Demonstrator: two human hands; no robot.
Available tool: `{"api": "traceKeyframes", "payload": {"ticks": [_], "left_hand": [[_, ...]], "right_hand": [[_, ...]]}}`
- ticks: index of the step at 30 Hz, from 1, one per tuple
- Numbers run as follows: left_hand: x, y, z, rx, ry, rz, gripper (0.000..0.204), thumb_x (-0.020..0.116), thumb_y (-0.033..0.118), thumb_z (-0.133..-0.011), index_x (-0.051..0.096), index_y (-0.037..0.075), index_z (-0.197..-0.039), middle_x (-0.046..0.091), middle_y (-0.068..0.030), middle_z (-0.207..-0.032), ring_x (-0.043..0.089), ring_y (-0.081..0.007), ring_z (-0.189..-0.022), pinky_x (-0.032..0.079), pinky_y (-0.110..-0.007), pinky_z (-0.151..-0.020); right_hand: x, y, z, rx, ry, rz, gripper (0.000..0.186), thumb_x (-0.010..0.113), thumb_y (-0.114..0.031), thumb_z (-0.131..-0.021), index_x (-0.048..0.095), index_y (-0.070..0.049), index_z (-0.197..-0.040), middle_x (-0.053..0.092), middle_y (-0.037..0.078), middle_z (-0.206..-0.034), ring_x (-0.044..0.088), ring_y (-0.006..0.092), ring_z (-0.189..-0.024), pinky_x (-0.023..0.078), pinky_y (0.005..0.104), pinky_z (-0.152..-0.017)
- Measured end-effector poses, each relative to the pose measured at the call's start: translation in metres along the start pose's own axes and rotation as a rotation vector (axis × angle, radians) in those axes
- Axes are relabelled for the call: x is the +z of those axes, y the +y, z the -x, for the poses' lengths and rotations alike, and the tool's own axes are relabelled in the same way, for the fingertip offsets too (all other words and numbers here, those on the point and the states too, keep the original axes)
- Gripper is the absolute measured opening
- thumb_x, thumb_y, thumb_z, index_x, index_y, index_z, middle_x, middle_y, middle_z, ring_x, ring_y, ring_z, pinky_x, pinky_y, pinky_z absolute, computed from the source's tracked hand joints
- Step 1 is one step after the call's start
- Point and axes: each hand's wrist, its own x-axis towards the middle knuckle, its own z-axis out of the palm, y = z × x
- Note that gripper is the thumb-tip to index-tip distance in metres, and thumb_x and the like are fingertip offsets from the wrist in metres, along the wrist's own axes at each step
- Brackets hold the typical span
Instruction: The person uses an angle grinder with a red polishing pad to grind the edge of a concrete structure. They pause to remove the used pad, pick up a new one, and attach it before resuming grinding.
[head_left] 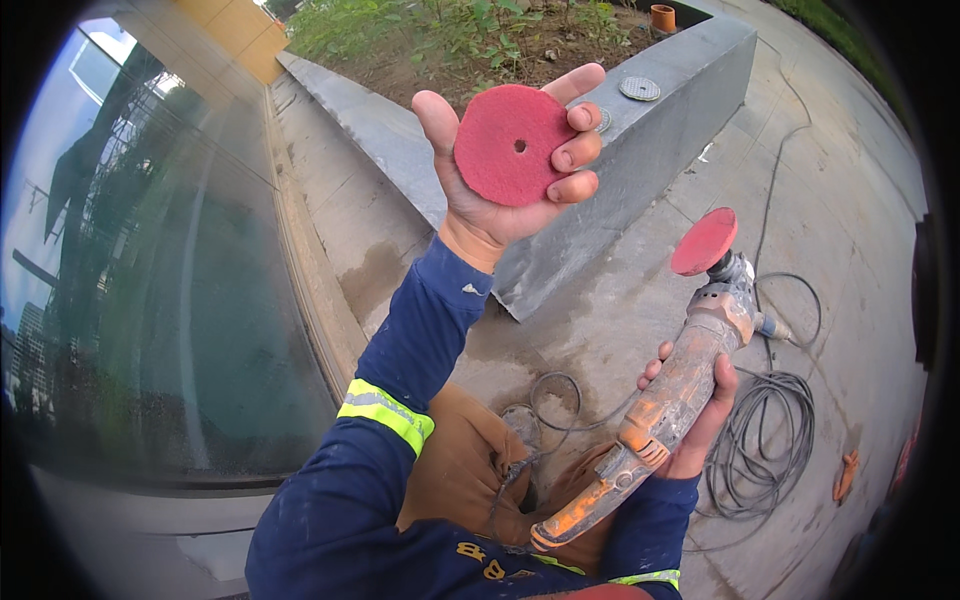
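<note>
Raised in front of me, my left hand (478, 215) holds a round red abrasive disc (495, 150) with a small hole in its middle. The disc lies flat against the palm, fingers curled over its right edge and the thumb apart on the left. Lower and to the right, my right hand (708, 420) grips the body of a worn, dusty orange-and-grey angle grinder (688, 372) from beneath. Its head points up and away from me and carries another red disc (706, 242). The grinder's rear handle reaches down toward my lap.
A large reflective glass pane (215, 300) stands at the left. Ahead is a grey stone planter (625, 195) with plants and a round cover (640, 89) on its ledge. Coiled grey cable (765, 445) and an orange object (847, 476) lie on the paving at right.
</note>
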Motion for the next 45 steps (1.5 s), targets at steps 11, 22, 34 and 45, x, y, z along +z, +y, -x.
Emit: {"api": "traceKeyframes", "payload": {"ticks": [11,22,34,45], "left_hand": [[0.035,0.0,0.033,0.052,-0.076,0.012,0.132,0.073,0.082,-0.062,0.027,-0.001,-0.154,0.049,-0.0027,-0.114,0.039,-0.0146,-0.085,0.036,-0.029,-0.063],[0.024,-0.003,0.03,0.161,-0.204,0.059,0.108,0.061,0.079,-0.078,0.034,0.006,-0.152,0.054,-0.0148,-0.135,0.056,-0.0257,-0.112,0.049,-0.041,-0.087],[0.051,0.017,0.036,0.354,-0.223,-0.313,0.081,0.073,0.055,-0.083,0.043,0.014,-0.146,0.042,-0.0074,-0.151,0.03,-0.0301,-0.146,0.03,-0.068,-0.114],[0.052,0.02,0.036,0.303,-0.413,-0.276,0.087,0.078,0.052,-0.077,0.045,0.011,-0.146,0.043,-0.0147,-0.151,0.034,-0.0343,-0.144,0.032,-0.061,-0.116]], "right_hand": [[-0.011,0.003,-0.007,-0.004,-0.019,0.075,0.057,0.059,-0.049,-0.09,0.051,-0.001,-0.12,0.064,0.018,-0.097,0.068,0.0299,-0.077,0.06,0.0429,-0.065],[-0.014,0.001,-0.008,0.001,-0.017,0.065,0.056,0.059,-0.049,-0.09,0.051,-0.002,-0.121,0.064,0.019,-0.098,0.068,0.0304,-0.077,0.061,0.0438,-0.064],[-0.014,-0.005,-0.006,0.03,-0.022,0.056,0.056,0.058,-0.048,-0.091,0.051,-0.002,-0.121,0.064,0.019,-0.097,0.068,0.0302,-0.076,0.061,0.0426,-0.063],[-0.029,-0.005,-0.009,0.062,-0.082,0.037,0.054,0.059,-0.047,-0.091,0.051,-0.001,-0.119,0.065,0.019,-0.096,0.069,0.0305,-0.075,0.062,0.0431,-0.062]]}}
